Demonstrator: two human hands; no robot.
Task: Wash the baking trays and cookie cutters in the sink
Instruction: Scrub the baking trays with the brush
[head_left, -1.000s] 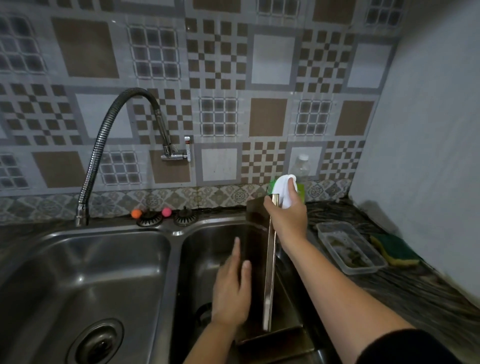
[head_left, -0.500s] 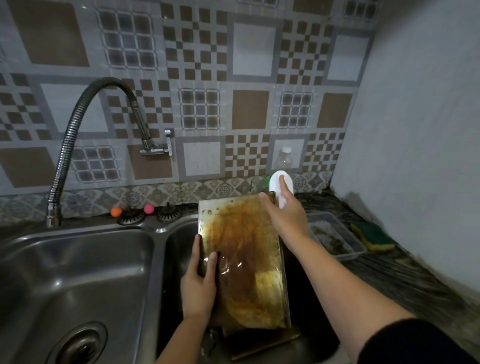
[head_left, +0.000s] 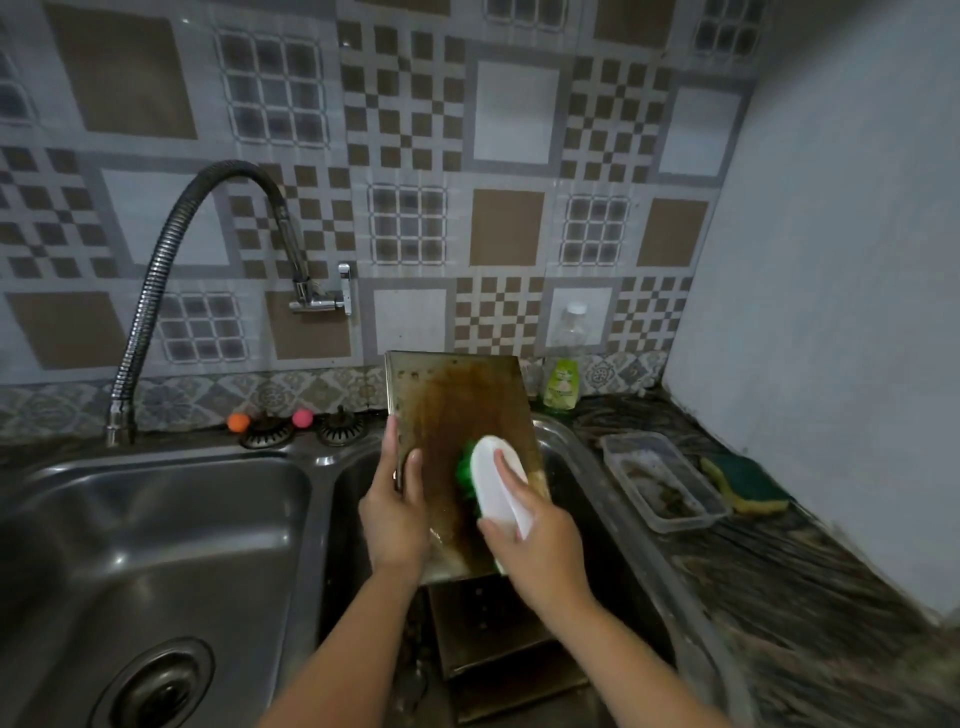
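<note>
A greasy, brown-stained baking tray (head_left: 457, 410) stands nearly upright over the right basin of the steel sink (head_left: 322, 499). My left hand (head_left: 397, 512) grips the tray's left edge, thumb on its dirty face. My right hand (head_left: 540, 545) holds a white scrubbing brush (head_left: 498, 493) with green bristles, pressed against the tray's lower right part. A second dark tray (head_left: 493, 634) lies in the basin below, partly hidden by my arms. No cookie cutters show.
A flexible hose tap (head_left: 208, 208) arches over the left basin (head_left: 156, 571). A green soap bottle (head_left: 561, 384) and a clear bottle (head_left: 571, 327) stand behind the tray. On the right counter lie a clear plastic container (head_left: 660, 483) and a green-yellow sponge (head_left: 748, 486).
The tray turned from edge-on to face me, and my left hand took its left edge. My right hand left the tray's top and brought the brush down onto its stained face.
</note>
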